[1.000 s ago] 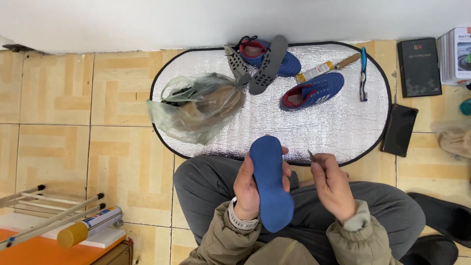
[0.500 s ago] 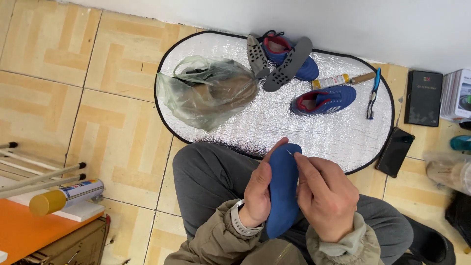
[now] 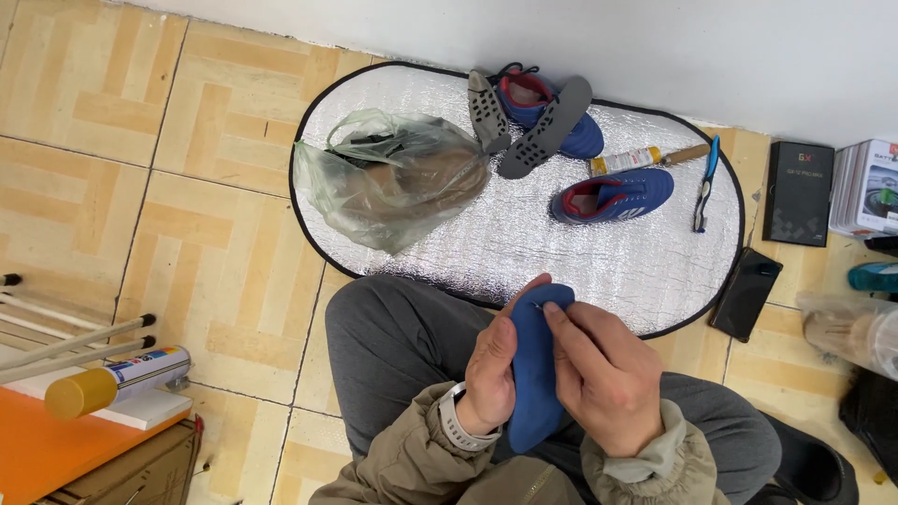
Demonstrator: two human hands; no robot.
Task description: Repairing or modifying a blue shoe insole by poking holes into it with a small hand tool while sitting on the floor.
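Blue foam insole (image 3: pixel 533 374) sits clenched in left hand (image 3: pixel 491 374); right hand (image 3: pixel 608 383) pinches its toe edge (silver mat beyond), likely needing steady fingertip pressure.

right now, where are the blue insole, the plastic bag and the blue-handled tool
blue insole (image 3: pixel 533 393): head view, middle of its flat face
plastic bag (image 3: pixel 393 182): head view, centre of the bulge
blue-handled tool (image 3: pixel 705 182): head view, mid handle

A crumpled plastic bag (image 3: pixel 391 178) lies on the silver mat (image 3: pixel 524 243) near two blue shoes (image 3: pixel 613 194).
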